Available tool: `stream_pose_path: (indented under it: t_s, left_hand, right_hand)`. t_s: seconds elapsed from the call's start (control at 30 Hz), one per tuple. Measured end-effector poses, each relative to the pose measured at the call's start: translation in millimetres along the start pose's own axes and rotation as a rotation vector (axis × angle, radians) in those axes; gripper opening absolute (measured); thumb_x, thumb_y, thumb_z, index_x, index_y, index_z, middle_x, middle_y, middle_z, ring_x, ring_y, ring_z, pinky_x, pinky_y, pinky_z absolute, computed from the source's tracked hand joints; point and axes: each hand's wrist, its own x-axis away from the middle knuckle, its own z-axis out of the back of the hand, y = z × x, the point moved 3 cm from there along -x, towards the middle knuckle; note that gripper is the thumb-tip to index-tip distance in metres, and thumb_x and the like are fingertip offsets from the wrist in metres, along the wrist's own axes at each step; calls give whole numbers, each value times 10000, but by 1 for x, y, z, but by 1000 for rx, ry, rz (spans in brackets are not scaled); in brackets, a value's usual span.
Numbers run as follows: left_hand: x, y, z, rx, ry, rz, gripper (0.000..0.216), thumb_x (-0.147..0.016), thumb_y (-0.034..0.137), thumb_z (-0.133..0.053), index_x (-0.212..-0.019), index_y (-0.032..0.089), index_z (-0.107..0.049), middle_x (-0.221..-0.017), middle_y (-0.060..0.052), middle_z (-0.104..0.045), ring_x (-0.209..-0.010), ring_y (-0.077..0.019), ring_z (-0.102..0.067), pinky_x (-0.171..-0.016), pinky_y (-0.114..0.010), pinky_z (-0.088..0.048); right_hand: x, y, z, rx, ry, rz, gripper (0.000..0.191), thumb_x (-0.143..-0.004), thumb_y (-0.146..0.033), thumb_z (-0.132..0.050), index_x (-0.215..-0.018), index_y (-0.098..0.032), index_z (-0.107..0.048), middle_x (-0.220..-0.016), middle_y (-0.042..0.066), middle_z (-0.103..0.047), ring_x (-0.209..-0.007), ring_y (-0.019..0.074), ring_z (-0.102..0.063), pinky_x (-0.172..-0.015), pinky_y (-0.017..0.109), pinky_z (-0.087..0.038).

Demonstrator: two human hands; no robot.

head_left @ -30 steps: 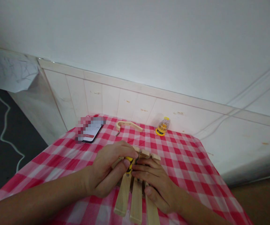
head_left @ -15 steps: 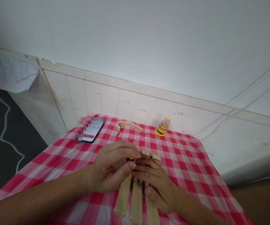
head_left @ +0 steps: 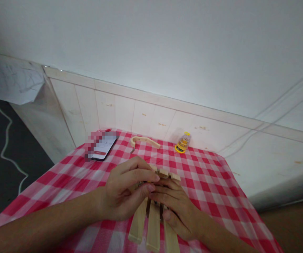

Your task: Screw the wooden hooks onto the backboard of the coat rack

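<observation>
The wooden slats [head_left: 153,228] lay on the checked tablecloth [head_left: 209,175], near its edge at six o'clock, their long sides running from six towards twelve o'clock. Both hands met over the far end of the slats. The left hand [head_left: 123,195] came in from eight o'clock, its fingers curled and its thumb tip pressed close to the forefinger in a tight pinch. Whatever it pinched was hidden, so I cannot tell what it had hold of. The right hand [head_left: 176,211] came in from four o'clock and lay flat and spread on the slats, fingers stretched out and touching the left fingertips, gripping nothing. Well apart from the hands, a phone [head_left: 102,147] lay at eleven o'clock, a curved wooden hook [head_left: 144,141] at twelve, and a small yellow container [head_left: 183,142] at one o'clock, close to the panelled wall [head_left: 130,112]
</observation>
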Motion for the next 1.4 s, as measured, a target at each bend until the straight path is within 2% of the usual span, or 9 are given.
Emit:
stream_pose_path:
  t_s: [0.33,0.5,0.6,0.73,0.87,1.1,1.3,1.4]
  left_hand:
    - [-1,0,2,43,-48,24,245,-963,77,-517,-1158,147,-649,-985,-128,-765,-943,-223,-751,-810,-329,-628]
    - [2,-6,-3,39,-19,8,219,-924,118,-632,-1141,129,-660,-936,-138,-761,-879,-227,-751,-755,-312,-626]
    - [6,-11,-7,72,-27,-11,289,-902,156,-708,-1183,119,-654,-944,-142,-745,-841,-215,-732,-713,-287,-610]
    - [10,-14,-11,79,-53,-11,339,-902,93,-678,-1232,149,-630,-931,-121,-723,-807,-196,-699,-674,-273,-581]
    - [13,-16,-11,42,-71,38,310,-919,120,-649,-1223,163,-604,-872,-95,-708,-748,-189,-662,-649,-277,-548]
    - [12,-17,-6,19,-144,24,297,-1016,177,-482,-1311,175,-520,-973,-123,-714,-845,-219,-697,-744,-316,-571]
    - [24,-21,-8,-16,-195,36,380,-1030,191,-444,-1410,179,-425,-1077,-145,-685,-975,-248,-700,-840,-351,-587]
    - [31,-25,-9,-32,-190,54,441,-1021,194,-456,-1451,188,-361,-1115,-152,-658,-980,-257,-696,-847,-374,-592]
  right_hand:
    - [-1,1,0,-52,-4,-5,423,-1084,-420,-358,-1365,-201,-586,-1329,125,-702,-1353,250,-557,-1132,477,-466]
    - [-1,0,0,-53,-14,-16,457,-1091,-441,-341,-1403,-202,-573,-1331,128,-701,-1361,257,-550,-1139,490,-453]
    - [-1,-1,0,-46,-34,-35,489,-1097,-465,-309,-1383,-195,-599,-1343,127,-696,-1359,262,-551,-1143,496,-447]
    - [-1,-1,0,-11,-15,-18,479,-1101,-445,-306,-1371,-175,-595,-1363,138,-687,-1363,255,-554,-1154,489,-440]
    - [0,-1,-1,-9,-12,0,475,-1099,-446,-309,-1387,-182,-578,-1353,141,-694,-1352,255,-569,-1139,486,-454]
    - [2,0,0,4,-1,-6,437,-1101,-409,-330,-1375,-183,-584,-1352,127,-701,-1350,242,-578,-1148,461,-449]
    - [1,0,0,-30,6,-2,449,-1100,-431,-329,-1376,-186,-585,-1345,132,-700,-1340,250,-581,-1133,471,-462]
    - [1,0,0,-38,-3,-11,442,-1099,-430,-335,-1362,-185,-592,-1348,126,-699,-1348,248,-573,-1137,465,-459]
